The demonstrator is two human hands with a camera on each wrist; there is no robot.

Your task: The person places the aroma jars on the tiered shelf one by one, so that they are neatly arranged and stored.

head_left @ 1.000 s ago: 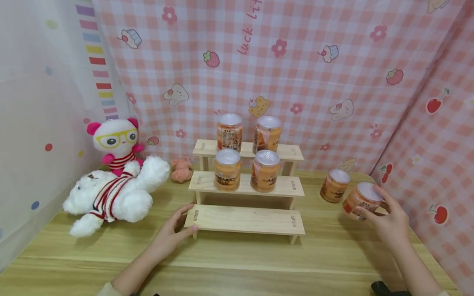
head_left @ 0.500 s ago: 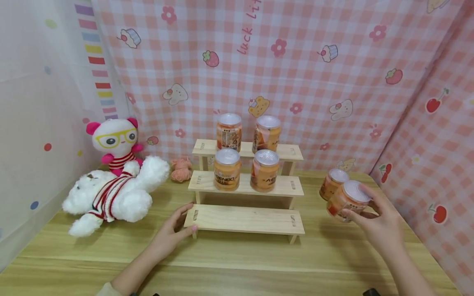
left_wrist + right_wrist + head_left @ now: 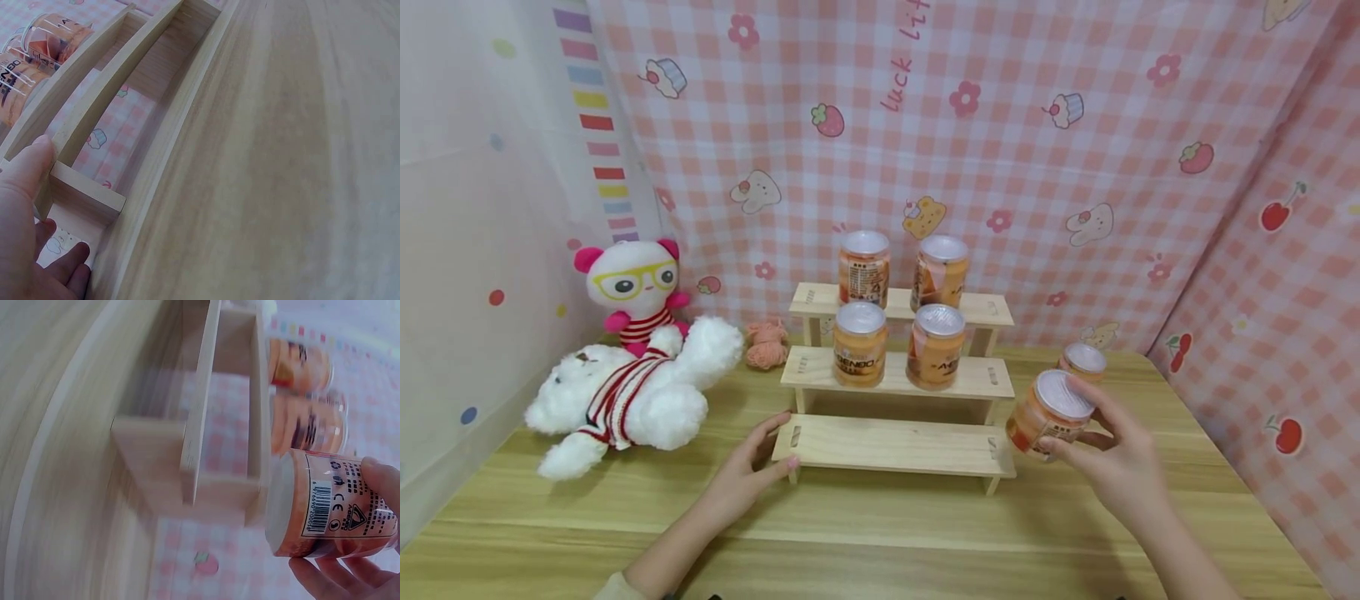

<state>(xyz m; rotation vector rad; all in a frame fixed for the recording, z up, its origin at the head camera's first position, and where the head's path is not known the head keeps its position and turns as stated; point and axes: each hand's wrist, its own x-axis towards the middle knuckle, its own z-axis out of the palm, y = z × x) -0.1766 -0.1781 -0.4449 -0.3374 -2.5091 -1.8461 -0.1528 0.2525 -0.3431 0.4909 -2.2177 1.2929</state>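
My right hand (image 3: pixel 1123 454) grips an orange-labelled can (image 3: pixel 1051 414) with a silvery lid, thumb on one side and fingers on the other. It hangs tilted just off the right end of the lowest step of a wooden three-step display rack (image 3: pixel 895 444). In the right wrist view the can (image 3: pixel 334 503) shows its barcode and pale base. My left hand (image 3: pixel 741 475) holds the left end of that lowest step, its thumb (image 3: pixel 31 165) at the front edge. Two cans (image 3: pixel 860 346) stand on the middle step and two more (image 3: pixel 940 271) on the top one.
Another can (image 3: pixel 1084 360) stands on the table (image 3: pixel 880 542) at the right, partly hidden behind the held one. Left of the rack are a white plush bear (image 3: pixel 640 400), a pink-eared plush toy (image 3: pixel 634 287) and a small yarn bundle (image 3: pixel 767 345). Checked cloth (image 3: pixel 880 167) hangs behind.
My right hand has carried the can leftwards from the right side of the table to the rack's right end. The left hand has stayed on the lowest step.
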